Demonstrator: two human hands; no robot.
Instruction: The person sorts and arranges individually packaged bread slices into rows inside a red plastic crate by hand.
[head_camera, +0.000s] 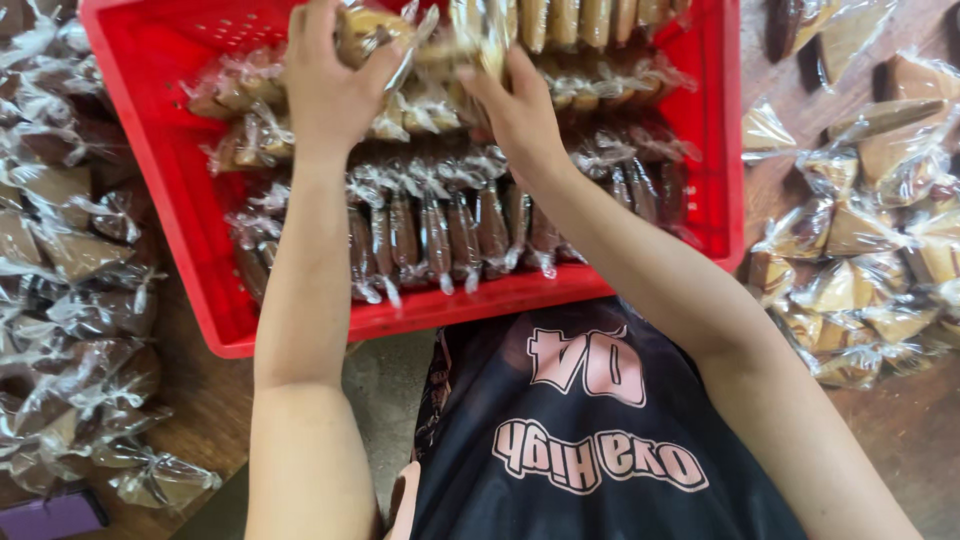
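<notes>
Nearest to us is our dark printed shirt (600, 440), and just beyond it the near rim of the red crate (470, 305) hangs over the edge of the wooden counter (205, 400). The crate is packed wall to wall with rows of clear-wrapped pastries (440, 235), so there is little free room inside; its left and right walls stand close to the loose piles outside. Wrapped brown wedges (70, 300) crowd the counter on the left, paler wrapped wedges (860, 270) on the right, with a strip of bare wood between crate and right pile.

Both forearms reach far over the crate. Our left hand (330, 85) is curled, thumb and fingers closed around a wrapped pastry packet (365, 30) lifted above the far rows. Our right hand (515, 110) pinches the clear wrapping of a neighbouring packet (470, 45) just beside it, fingers bent, palm turned left.
</notes>
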